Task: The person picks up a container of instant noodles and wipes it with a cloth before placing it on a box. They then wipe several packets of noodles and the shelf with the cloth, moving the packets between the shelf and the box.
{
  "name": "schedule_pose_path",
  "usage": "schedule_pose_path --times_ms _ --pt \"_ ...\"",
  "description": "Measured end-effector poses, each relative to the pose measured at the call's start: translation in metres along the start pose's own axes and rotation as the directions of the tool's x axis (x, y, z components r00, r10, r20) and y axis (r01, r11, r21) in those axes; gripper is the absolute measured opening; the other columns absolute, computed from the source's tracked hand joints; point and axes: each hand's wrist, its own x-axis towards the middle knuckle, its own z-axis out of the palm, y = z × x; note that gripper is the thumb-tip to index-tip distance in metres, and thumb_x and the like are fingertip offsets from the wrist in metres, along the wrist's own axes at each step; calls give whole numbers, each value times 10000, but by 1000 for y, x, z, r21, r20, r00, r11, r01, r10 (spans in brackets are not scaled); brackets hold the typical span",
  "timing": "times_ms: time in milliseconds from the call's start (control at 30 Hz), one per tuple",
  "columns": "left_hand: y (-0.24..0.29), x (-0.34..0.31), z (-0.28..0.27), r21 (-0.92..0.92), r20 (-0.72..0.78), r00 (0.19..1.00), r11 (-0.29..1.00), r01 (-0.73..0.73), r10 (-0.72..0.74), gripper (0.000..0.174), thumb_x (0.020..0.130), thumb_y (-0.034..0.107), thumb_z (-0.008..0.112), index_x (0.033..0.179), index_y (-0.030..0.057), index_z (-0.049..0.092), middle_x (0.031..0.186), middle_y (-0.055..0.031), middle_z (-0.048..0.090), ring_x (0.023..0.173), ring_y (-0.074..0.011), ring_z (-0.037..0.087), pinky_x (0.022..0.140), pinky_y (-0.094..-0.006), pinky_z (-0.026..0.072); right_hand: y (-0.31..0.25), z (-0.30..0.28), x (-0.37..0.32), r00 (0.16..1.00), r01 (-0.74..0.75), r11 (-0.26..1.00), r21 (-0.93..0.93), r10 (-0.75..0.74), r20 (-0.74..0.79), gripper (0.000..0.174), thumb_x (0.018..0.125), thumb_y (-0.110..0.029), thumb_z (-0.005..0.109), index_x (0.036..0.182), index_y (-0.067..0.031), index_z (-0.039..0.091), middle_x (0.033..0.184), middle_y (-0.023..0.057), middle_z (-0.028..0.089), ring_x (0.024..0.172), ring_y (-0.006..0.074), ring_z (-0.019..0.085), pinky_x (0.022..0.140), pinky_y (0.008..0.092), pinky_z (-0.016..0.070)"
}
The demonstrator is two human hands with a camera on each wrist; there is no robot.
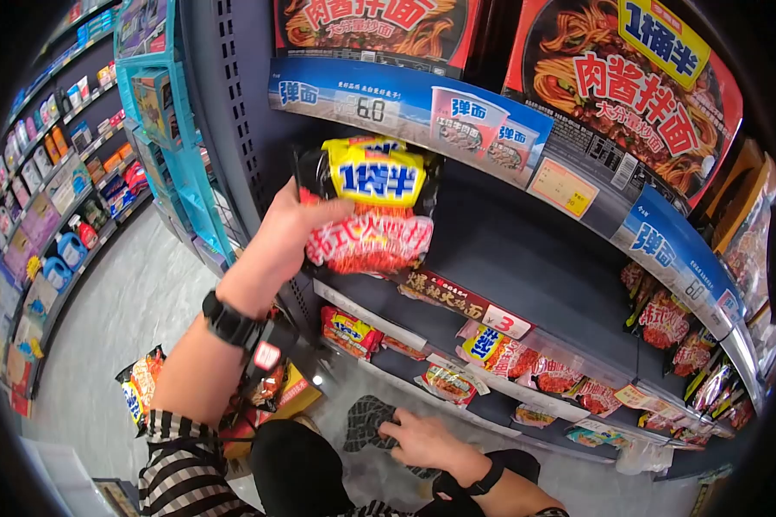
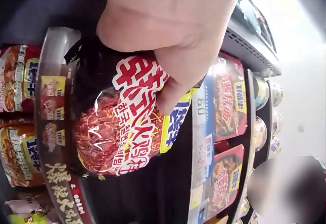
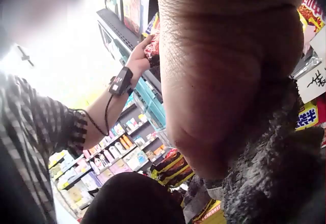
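Head view: left hand (image 1: pixel 290 226) grips a noodle packet (image 1: pixel 375 214), fingers hidden behind; whether the right hand (image 1: pixel 428 444) grips, I cannot tell.

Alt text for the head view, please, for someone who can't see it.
A person's left hand holds a black-and-yellow noodle packet before a store shelf. Lower down, the right hand is at the edge of a dark grey object.

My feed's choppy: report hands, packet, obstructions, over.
Left hand gripping black, yellow-labelled plastic noodle packet. Right hand low, apart from packet. Packet before dark grey shelf; brown plastic shelf-edge strip below; no blockage visible.
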Motion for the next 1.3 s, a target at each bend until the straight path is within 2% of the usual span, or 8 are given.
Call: schedule_pose_path --times_ms 500,633,733,800,833,967,1133,1300 --pt "-40 165 -29 18 185 980 997 75 -77 402 787 -29 689 1170 0 571 1153 -101 618 1061 -214 592 945 -359 471 10 7 8 995 102 994 50 -101 -19 391 768 -184 630 1152 -172 564 1080 163 484 982 366 590 780 469 520" --pt "-47 175 -27 210 132 991 976 -61 33 306 970 230 526 1211 44 558 1285 -68 571 1156 -184 527 983 -371 428 9 3 8 994 110 991 80 -109 -17 387 761 -201 658 1137 -180 567 1072 142 477 978 352 583 769 464 520" --pt "-43 174 -24 593 -12 987 796 -122 161 414 842 144 675 1222 36 551 1193 -118 603 1082 -208 581 941 -333 463 3 -4 6 992 122 989 80 -121 -24 389 764 -199 660 1141 -179 566 1077 143 471 972 355 583 775 461 518" --pt "-57 192 -42 957 223 874 72 -280 431 398 859 230 643 1208 53 569 1175 -146 614 1054 -255 606 915 -366 482 5 1 5 989 143 986 91 -139 -48 389 764 -199 661 1140 -179 567 1075 143 471 969 356 584 776 459 518" --pt "-60 194 -43 903 399 793 -345 -254 460 397 868 273 627 1200 61 578 1166 -160 620 1040 -279 619 903 -382 492 7 3 4 986 157 983 98 -150 -73 389 763 -199 661 1140 -179 567 1072 143 471 966 357 585 777 458 518" --pt "-65 179 -32 914 246 900 -397 -91 361 384 877 330 584 1143 55 614 1094 -194 640 966 -346 639 842 -425 521 6 5 1 991 128 987 100 -124 -50 379 765 -196 653 1134 -178 568 1073 143 473 969 356 584 784 458 516" --pt "-52 122 33 912 404 901 -152 -382 158 423 862 302 611 1216 76 561 1065 -196 645 925 -330 656 800 -434 536 6 4 2 993 109 989 97 -113 37 408 794 -176 605 1194 -146 536 1116 194 464 1019 404 573 825 491 501" --pt "-68 116 67 614 789 551 -404 -679 273 384 866 172 546 1245 136 603 1284 -84 551 1185 -248 525 947 -391 470 3 3 2 992 118 987 107 -122 33 395 794 -172 602 1182 -147 534 1117 193 464 1018 400 574 820 488 501"
